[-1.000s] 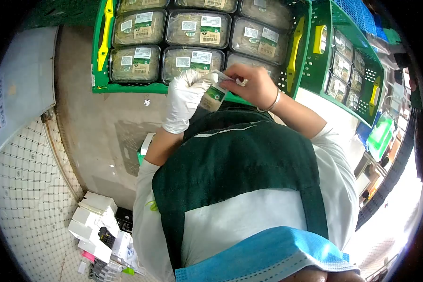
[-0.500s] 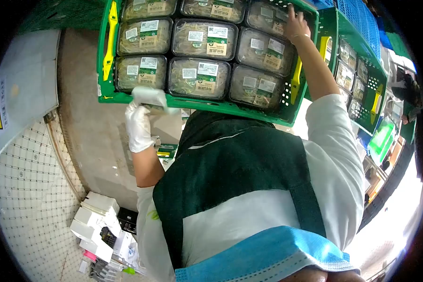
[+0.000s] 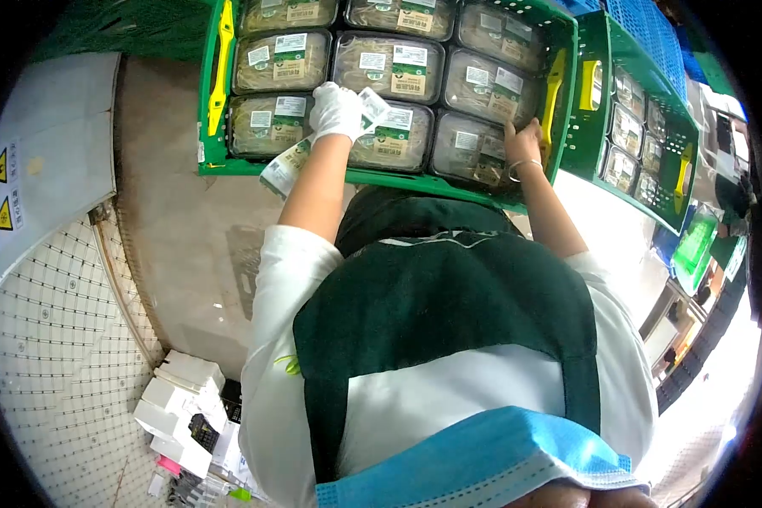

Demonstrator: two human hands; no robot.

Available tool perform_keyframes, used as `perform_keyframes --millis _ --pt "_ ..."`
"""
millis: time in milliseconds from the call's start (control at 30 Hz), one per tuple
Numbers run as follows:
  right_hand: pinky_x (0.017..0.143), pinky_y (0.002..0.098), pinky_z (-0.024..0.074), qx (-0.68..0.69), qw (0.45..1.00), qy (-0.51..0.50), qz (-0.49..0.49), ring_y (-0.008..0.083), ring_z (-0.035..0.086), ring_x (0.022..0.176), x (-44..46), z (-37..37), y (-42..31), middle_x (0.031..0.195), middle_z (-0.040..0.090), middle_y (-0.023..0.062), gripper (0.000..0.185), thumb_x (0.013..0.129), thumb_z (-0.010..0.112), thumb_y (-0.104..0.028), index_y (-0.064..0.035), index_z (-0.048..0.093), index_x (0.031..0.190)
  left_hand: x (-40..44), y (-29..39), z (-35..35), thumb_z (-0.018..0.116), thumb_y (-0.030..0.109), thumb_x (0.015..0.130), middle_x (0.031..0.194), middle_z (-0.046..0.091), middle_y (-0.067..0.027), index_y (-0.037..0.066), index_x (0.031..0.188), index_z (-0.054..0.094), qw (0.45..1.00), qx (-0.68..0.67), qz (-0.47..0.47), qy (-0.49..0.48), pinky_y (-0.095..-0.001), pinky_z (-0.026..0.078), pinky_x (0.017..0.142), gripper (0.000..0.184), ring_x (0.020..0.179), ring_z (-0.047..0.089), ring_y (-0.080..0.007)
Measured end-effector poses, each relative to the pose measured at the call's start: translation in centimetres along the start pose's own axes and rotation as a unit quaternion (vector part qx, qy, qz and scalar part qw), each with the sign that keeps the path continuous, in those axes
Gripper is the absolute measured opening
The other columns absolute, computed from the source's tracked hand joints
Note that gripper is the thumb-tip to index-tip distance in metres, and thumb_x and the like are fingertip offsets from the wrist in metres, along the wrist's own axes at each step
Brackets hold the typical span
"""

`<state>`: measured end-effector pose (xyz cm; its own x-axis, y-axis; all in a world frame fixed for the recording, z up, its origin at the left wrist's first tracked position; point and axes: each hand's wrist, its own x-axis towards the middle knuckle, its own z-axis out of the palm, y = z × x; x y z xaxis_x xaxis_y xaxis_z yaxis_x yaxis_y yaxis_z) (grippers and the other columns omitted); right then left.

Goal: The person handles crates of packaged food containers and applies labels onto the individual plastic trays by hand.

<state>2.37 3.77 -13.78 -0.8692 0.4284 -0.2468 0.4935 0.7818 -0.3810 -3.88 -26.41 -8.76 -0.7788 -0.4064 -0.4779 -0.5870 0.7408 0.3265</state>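
Note:
My left hand (image 3: 337, 112), in a white glove, is closed on a strip of printed labels (image 3: 284, 169). One end of the strip hangs over the front rim of a green crate (image 3: 381, 179), and the other sticks out to the right of the glove over the front middle food pack (image 3: 402, 144). Bare, with a bracelet at the wrist, my right hand (image 3: 525, 146) is inside the crate, its fingers apart at the right edge of the front right food pack (image 3: 470, 152). Clear-lidded packs with labels stand in rows in the crate.
Yellow handles (image 3: 220, 72) are on the crate's sides. Another green crate (image 3: 597, 161) with packs stands to the right, near blue crates (image 3: 643, 34). White boxy equipment (image 3: 178, 406) is at lower left, beside a white wall panel (image 3: 68, 135) with warning signs.
My left hand has moved up and right with the label strip, from the crate's front rim to over the packs. My right hand has come down from the back right pack to the front right one.

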Motion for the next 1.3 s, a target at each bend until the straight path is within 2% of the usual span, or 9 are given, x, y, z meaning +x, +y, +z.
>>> perform_keyframes --millis 467,533,600,733,867,1133,1200,1267,1300 --pt "0.082 0.0405 0.0391 0.081 0.981 0.056 0.166 0.0418 0.050 0.093 1.8 -0.7 -0.9 0.091 0.052 0.0337 0.050 0.085 0.034 -0.036 0.0111 0.049 0.091 4.1 -1.8 1.7 0.054 0.028 0.071 0.080 0.059 -0.0235 -0.005 0.076 0.060 0.987 -0.153 0.017 0.040 -0.0393 0.042 0.068 0.033 0.078 0.057 -0.0371" --pt "0.080 0.0415 0.0404 -0.106 0.989 -0.100 -0.009 0.0417 0.052 0.089 3.1 -0.3 1.8 0.089 0.054 0.0300 0.048 0.083 0.038 -0.038 0.0083 0.051 0.088 3.2 -1.8 1.6 0.055 0.023 0.070 0.071 0.059 -0.0190 -0.007 0.076 0.058 0.958 -0.286 -0.017 0.025 -0.0390 0.042 0.061 0.030 0.065 0.056 -0.0285" --pt "0.073 0.0436 0.0426 0.085 0.985 0.079 0.126 0.0408 0.054 0.081 0.3 -1.8 -0.4 0.082 0.057 0.0254 0.043 0.081 0.042 -0.038 0.0038 0.051 0.083 2.4 -1.7 1.1 0.058 0.014 0.073 0.064 0.054 -0.0085 -0.004 0.073 0.057 0.875 -0.484 0.004 0.004 -0.0343 0.039 0.051 0.017 0.054 0.048 -0.0175" --pt "0.067 0.0465 0.0428 0.106 0.992 0.059 0.021 0.0408 0.054 0.073 -1.2 -6.4 -2.9 0.075 0.057 0.0240 0.032 0.079 0.044 -0.037 -0.0050 0.049 0.082 -3.6 0.8 -1.5 0.060 0.017 0.076 0.066 0.052 -0.0070 -0.002 0.070 0.049 0.914 -0.394 0.055 0.079 -0.0311 0.041 0.055 0.022 0.058 0.050 -0.0164" --pt "0.057 0.0465 0.0436 0.138 0.974 0.149 -0.099 0.0397 0.054 0.063 -1.8 -13.9 -4.1 0.066 0.057 0.0192 0.027 0.077 0.051 -0.032 -0.0055 0.046 0.076 -6.8 2.0 -2.6 0.060 0.015 0.076 0.066 0.052 -0.0057 -0.003 0.073 0.050 0.894 -0.222 0.282 0.267 -0.0291 0.042 0.059 0.021 0.061 0.047 -0.0148" --pt "0.050 0.0204 0.0314 0.295 0.910 0.249 -0.156 0.0042 0.035 0.058 4.5 -32.7 15.4 0.059 0.041 -0.0042 0.022 0.082 0.052 -0.018 -0.0016 0.048 0.068 -20.9 16.3 -3.5 0.057 0.001 0.074 0.073 0.053 -0.0042 -0.001 0.075 0.052 0.785 -0.506 0.260 0.245 -0.0248 0.043 0.060 0.005 0.066 0.049 -0.0105" --pt "0.048 0.0232 0.0333 0.250 0.924 0.223 -0.185 0.0066 0.037 0.054 8.8 -36.5 24.2 0.054 0.042 0.0021 0.027 0.080 0.056 -0.023 -0.0007 0.046 0.067 -24.6 21.3 -1.8 0.053 0.003 0.076 0.069 0.052 -0.0052 0.001 0.075 0.051 0.786 -0.536 0.263 0.161 -0.0245 0.043 0.054 0.003 0.059 0.051 -0.0122" --pt "0.048 0.0248 0.0328 0.170 0.938 0.249 -0.169 0.0088 0.035 0.052 11.7 -38.9 29.9 0.054 0.040 0.0038 0.027 0.080 0.055 -0.023 -0.0009 0.044 0.068 -25.2 26.7 1.3 0.051 0.008 0.079 0.068 0.052 -0.0051 0.003 0.077 0.051 0.696 -0.111 0.625 0.335 -0.0234 0.042 0.053 0.005 0.059 0.051 -0.0124" --pt "0.050 0.0301 0.0364 0.059 0.961 0.233 -0.136 0.0181 0.043 0.051 13.5 -40.1 32.4 0.056 0.045 0.0102 0.027 0.079 0.054 -0.025 -0.0005 0.046 0.071 -25.4 29.4 3.2 0.052 0.010 0.079 0.069 0.052 -0.0055 0.003 0.078 0.052 0.803 -0.333 0.466 0.163 -0.0245 0.043 0.053 0.006 0.059 0.052 -0.0130"
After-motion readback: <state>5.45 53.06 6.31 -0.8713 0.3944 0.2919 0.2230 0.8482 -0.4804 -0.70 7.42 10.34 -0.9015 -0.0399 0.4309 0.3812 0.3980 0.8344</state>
